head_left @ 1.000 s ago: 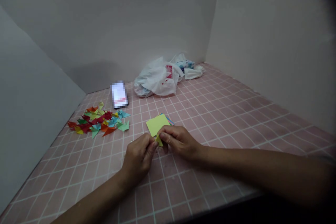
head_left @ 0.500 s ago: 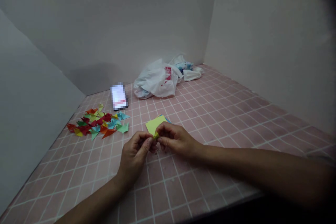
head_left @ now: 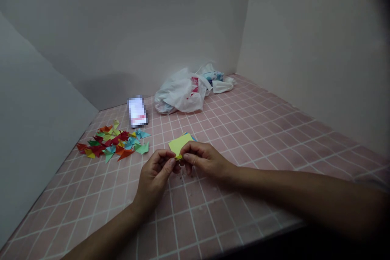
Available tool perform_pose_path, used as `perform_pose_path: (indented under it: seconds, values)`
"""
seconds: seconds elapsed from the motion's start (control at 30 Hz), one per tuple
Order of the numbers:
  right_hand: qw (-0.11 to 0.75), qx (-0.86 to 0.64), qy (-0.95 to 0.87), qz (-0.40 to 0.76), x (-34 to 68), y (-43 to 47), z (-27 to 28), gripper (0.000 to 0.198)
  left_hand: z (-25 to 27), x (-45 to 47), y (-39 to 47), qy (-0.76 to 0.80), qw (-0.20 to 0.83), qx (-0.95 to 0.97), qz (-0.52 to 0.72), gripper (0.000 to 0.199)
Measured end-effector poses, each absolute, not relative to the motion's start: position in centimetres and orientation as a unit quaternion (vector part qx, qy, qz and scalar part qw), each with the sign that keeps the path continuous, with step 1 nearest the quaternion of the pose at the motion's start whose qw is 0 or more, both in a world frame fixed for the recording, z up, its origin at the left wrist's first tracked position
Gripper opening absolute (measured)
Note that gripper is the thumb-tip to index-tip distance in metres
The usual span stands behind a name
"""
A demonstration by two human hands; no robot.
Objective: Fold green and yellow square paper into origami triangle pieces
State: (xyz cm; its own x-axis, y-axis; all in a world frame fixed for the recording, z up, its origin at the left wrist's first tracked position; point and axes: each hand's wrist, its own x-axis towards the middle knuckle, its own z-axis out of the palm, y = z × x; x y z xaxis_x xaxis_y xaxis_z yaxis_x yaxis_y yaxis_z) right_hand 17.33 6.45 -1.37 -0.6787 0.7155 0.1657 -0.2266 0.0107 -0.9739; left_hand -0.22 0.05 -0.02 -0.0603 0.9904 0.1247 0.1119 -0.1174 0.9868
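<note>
Between my fingertips is a small folded piece of yellow paper (head_left: 178, 157), mostly covered by the fingers. My left hand (head_left: 157, 172) pinches its left side with thumb and forefinger. From the other side my right hand (head_left: 205, 159) pinches it too, the fingers bent. Just behind the hands lies a stack of square paper sheets (head_left: 179, 144), a yellow one on top and blue edges showing at the right. To the left a pile of folded paper cranes (head_left: 113, 142) spreads out in red, orange, yellow, green and light blue.
A phone (head_left: 137, 111) with a lit, blurred screen stands behind the paper pile. White plastic bags (head_left: 181, 91) lie against the back wall. Pink tiles with pale lines cover the surface (head_left: 243, 130), and walls enclose it at the left, back and right.
Both hands keep their pinch on the yellow paper. The fingers have shifted slightly, and the paper now looks lower and flatter between them.
</note>
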Motion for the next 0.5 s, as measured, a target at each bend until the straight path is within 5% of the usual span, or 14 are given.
perform_pose_path:
  seconds: [0.5]
  values:
    - [0.349,-0.234,-0.618,0.665,17.1,6.44,-1.56,0.009,-0.9,-0.44,0.05,0.476,0.391,0.591,0.521,0.011]
